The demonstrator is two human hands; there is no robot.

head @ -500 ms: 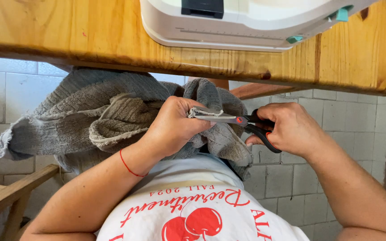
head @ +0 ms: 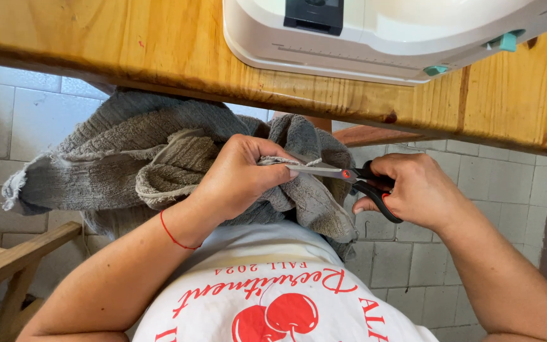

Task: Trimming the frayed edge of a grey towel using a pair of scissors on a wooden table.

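Pale tiled floor below a wooden counter carrying a white sewing machine. Grey towel on the lap; left hand fingers pinch its frayed edge. Right hand grips black-and-red scissors, blades now nearly closed on that edge since half a second ago: a snip underway.

Two hands are at work: the left hand just left of centre, the right hand at three o'clock. There is one pair of scissors between them, one grey towel at nine o'clock, one white sewing machine at twelve o'clock, and one wooden table.
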